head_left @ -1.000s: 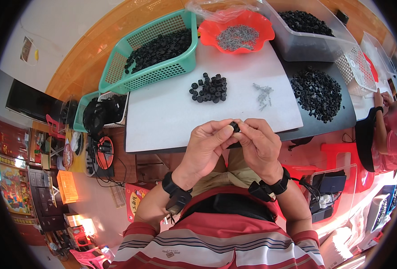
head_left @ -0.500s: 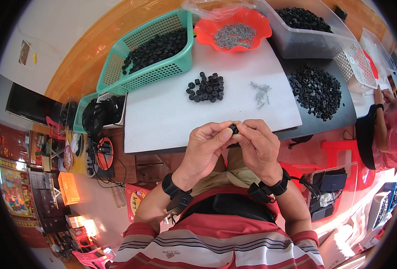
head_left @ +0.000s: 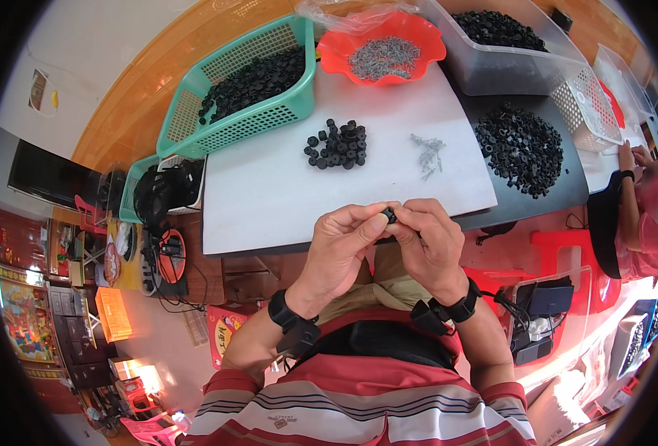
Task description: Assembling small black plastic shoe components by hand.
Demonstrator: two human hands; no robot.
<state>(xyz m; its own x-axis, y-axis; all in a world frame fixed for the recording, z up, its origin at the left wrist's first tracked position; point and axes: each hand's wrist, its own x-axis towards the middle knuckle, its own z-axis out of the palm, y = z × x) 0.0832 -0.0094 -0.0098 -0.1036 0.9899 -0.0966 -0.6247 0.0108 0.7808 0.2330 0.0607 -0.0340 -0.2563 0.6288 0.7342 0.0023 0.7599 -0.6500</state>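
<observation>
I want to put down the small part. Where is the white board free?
Free: the white board left of the small pile of black round parts, below the green plastic basket, and the strip before both hands. Crowded: near the loose metal screws and the big black heap.

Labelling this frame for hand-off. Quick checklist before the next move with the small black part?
1. Small black part pinched between both hands: ok.
2. Left hand and right hand meet just short of the white board's near edge: ok.
3. Loose pile of black parts on the board: ok.
4. Small metal pins beside that pile: ok.
5. Pin already seated in the held part: cannot tell, fingers cover it.
</observation>
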